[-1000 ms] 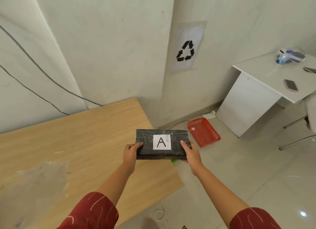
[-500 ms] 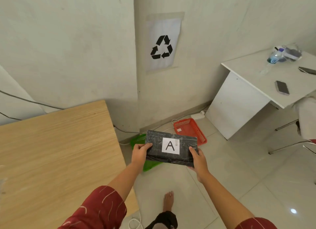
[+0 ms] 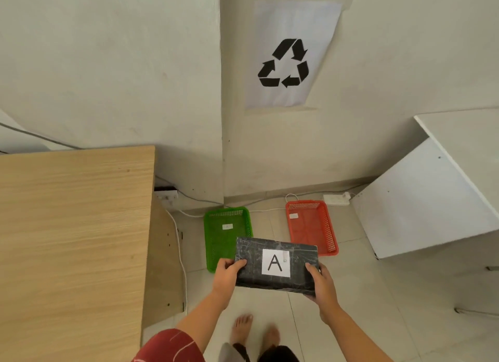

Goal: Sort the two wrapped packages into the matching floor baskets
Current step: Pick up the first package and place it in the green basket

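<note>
Both hands grip the black wrapped package [image 3: 276, 264], one at each short end: my left hand [image 3: 228, 274] pinches the 9 o'clock end with the thumb on top, and my right hand [image 3: 321, 284] clamps the 3 o'clock end the same way. I hold the package flat in the air above the floor, its white label with the letter A [image 3: 275, 263] facing up. From my view it overlaps the near right corner of the green basket [image 3: 216, 237], which sits on the tiles at 11 o'clock of the package. At 1 o'clock lies the red basket [image 3: 310, 224], apart from the green one. Each basket carries a small white tag, too small for me to read. A wooden counter [image 3: 73, 226] fills the 9 o'clock side, a white desk [image 3: 432, 199] stands at 3 o'clock, and a recycling sign [image 3: 289, 56] hangs on the wall at 12 o'clock. My bare feet [image 3: 243, 329] show at 6 o'clock.
</note>
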